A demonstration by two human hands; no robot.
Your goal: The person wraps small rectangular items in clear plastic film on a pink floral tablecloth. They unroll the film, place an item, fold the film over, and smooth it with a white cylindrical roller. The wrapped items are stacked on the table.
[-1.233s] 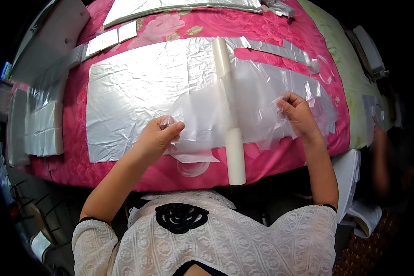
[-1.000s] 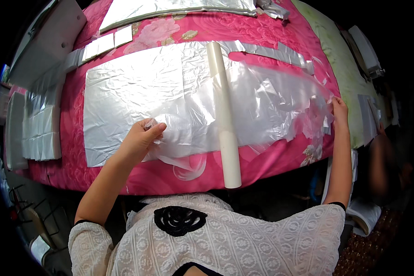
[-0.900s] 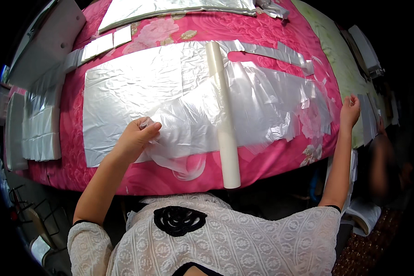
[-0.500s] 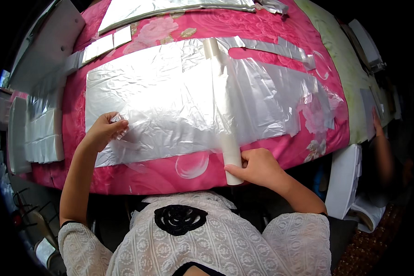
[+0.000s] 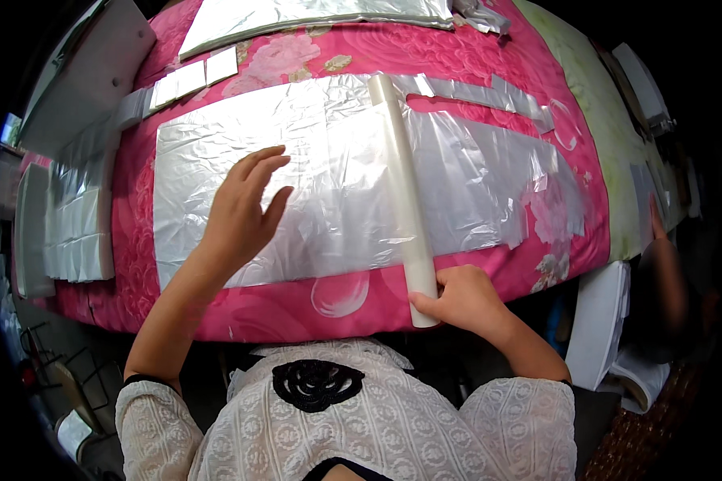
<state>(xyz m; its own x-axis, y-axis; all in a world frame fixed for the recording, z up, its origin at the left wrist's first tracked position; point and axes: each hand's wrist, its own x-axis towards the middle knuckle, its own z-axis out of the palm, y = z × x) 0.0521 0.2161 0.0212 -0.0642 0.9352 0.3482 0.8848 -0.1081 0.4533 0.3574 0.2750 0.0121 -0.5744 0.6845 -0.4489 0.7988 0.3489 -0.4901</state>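
Note:
Clear, wrinkled plastic bags (image 5: 321, 184) with cut-out handles lie flat in a stack across the table in front of me. Across them rests a long whitish tube (image 5: 410, 200), its near end reaching past the table's front edge. My right hand (image 5: 464, 301) is closed around that near end, the thumb along the tube's side. Over the left part of the plastic hovers my left hand (image 5: 246, 204), open, its fingers stretched out and the thumb apart, holding nothing.
A pink flowered cloth (image 5: 361, 309) covers the table. Stacked white packets (image 5: 80, 232) and a white foam board (image 5: 88, 80) stand at the left. More folded plastic (image 5: 313, 20) lies at the back. Another person's arm (image 5: 664, 256) shows at the right.
My left hand has let go of the plastic's near left part and moved up and right, its fingers spreading. The tube, still in my right hand, has shifted slightly right.

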